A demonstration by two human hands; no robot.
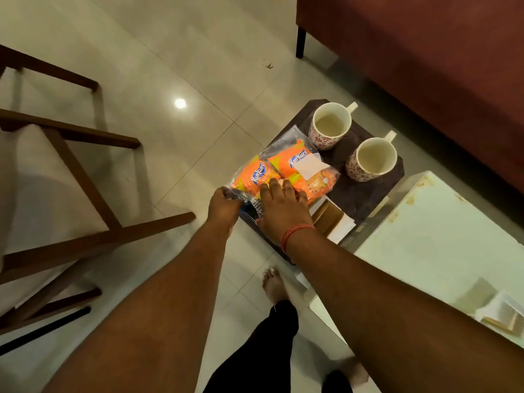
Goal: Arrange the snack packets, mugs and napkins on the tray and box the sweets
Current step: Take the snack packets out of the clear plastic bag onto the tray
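Note:
A dark tray (365, 191) rests at the corner of a glass table. Two white mugs with red flower prints, one (331, 125) behind the other (372, 159), stand at its far side. A clear bag of orange snack packets (295, 168) lies across the tray's left part. My left hand (225, 205) pinches the bag's near corner. My right hand (280, 207) lies flat on the bag's near end, fingers spread. Folded napkins (333, 219), brown and white, sit on the tray just right of my right wrist.
The glass table (442, 239) stretches to the right, with more folded paper (502, 313) at its near right edge. A wooden chair frame (73, 177) stands at the left, a dark red sofa (425, 52) behind. My bare feet stand on the tiled floor (181, 66).

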